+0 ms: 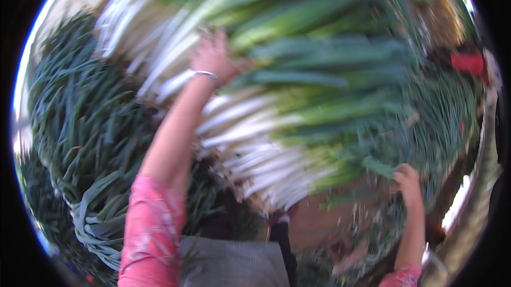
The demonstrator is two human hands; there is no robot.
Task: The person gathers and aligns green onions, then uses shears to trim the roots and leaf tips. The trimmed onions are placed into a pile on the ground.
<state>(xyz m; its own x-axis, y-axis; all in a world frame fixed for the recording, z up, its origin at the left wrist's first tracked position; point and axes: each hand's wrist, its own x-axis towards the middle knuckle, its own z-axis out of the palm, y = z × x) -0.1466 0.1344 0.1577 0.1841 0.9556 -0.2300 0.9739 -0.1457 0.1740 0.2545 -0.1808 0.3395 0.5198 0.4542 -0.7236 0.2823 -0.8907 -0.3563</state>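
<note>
A large pile of leek-like scallions (255, 127) lies before me, white stems and roots to the left, green leaves to the right. My left hand (213, 55), with a bracelet (206, 74) at its wrist, reaches over the pile. Its fingers are spread on or just above the pale stems, though blur hides the exact contact. On the right, my right hand (407, 181) pinches a green leaf piece (378, 167) near the leaf ends of the pile.
Dark green leafy stalks (88, 127) are heaped along the left. More green leaves (443, 115) stand at the right, below a red thing (467, 63) too blurred to name. Leaf scraps (351, 243) litter the brown ground (315, 223). Grey cloth (235, 261) covers my lap.
</note>
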